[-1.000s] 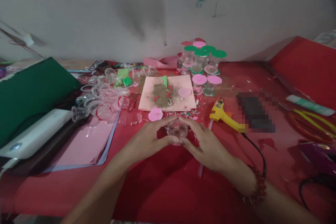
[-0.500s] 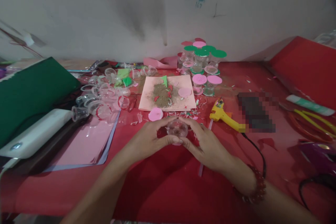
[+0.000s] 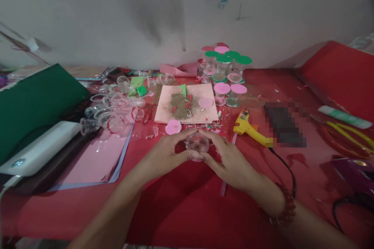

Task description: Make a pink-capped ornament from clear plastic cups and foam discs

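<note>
loose clear cups (image 3: 117,101) left of pink sheet (image 3: 163,95), left hand (image 3: 168,151) curled around held clear cup (image 3: 197,142) just in front of sheet, right hand (image 3: 228,159) gripping its other side, paper-topped cups (image 3: 224,59) behind-right, yellow glue gun (image 3: 247,128) right of sheet

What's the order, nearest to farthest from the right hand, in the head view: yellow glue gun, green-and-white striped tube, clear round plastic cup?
1. Clear round plastic cup: touching the right hand, on its left.
2. Yellow glue gun: just beyond, to the right.
3. Green-and-white striped tube: far off to the right.
</note>
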`<state>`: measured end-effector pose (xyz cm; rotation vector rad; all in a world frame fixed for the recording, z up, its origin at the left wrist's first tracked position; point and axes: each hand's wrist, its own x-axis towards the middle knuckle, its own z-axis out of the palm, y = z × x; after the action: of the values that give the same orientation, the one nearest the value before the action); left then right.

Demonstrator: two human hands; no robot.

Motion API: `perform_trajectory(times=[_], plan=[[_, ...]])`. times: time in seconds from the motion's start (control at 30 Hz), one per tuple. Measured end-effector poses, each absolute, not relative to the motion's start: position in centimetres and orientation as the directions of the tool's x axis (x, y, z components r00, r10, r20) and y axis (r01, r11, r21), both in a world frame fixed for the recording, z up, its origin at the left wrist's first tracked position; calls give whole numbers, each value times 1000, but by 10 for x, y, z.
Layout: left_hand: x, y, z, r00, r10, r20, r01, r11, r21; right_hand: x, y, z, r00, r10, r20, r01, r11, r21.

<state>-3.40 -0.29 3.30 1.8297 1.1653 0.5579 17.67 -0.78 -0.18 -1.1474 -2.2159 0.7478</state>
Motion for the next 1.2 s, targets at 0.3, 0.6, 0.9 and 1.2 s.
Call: perform_trajectory(times=[0.3, 0.6, 0.9, 1.2], plan=[[-35, -2, 32, 462, 884, -73, 501, -193, 843, 177, -7, -1, -495, 846, 196, 557, 482, -676], [-35, -2, 31, 459, 886, -68, 498, -193, 845, 177, -7, -2, -498, 846, 191, 552, 479, -683], [-34, -3, 32, 451, 889, -75, 502, -183, 845, 177, -7, -3, -499, 845, 192, 550, 481, -683], [-35, -2, 33, 444, 891, -91, 498, -161, 852, 177, -7, -1, -494, 848, 193, 553, 478, -683]])
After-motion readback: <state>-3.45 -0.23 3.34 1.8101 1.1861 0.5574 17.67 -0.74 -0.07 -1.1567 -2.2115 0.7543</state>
